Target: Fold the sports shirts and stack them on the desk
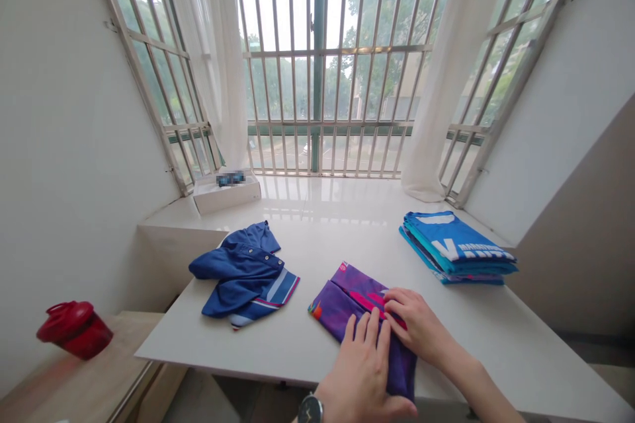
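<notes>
A folded purple garment with pink markings (347, 297) lies near the front edge of the white table (307, 244). My left hand (364, 360) lies flat on its near end, fingers stretched out and together; a watch is on that wrist. My right hand (417, 327) rests on the garment's right side with fingertips pressing on the pink part, fingers slightly curled. Neither hand grips anything. The garment's near part is hidden under both hands.
A loosely bunched blue polo shirt (245, 277) lies to the left. A stack of folded blue and teal shirts (456, 248) sits at the right. A white box (225, 193) stands on the window sill. A red lidded container (74, 329) rests on a wooden shelf at left.
</notes>
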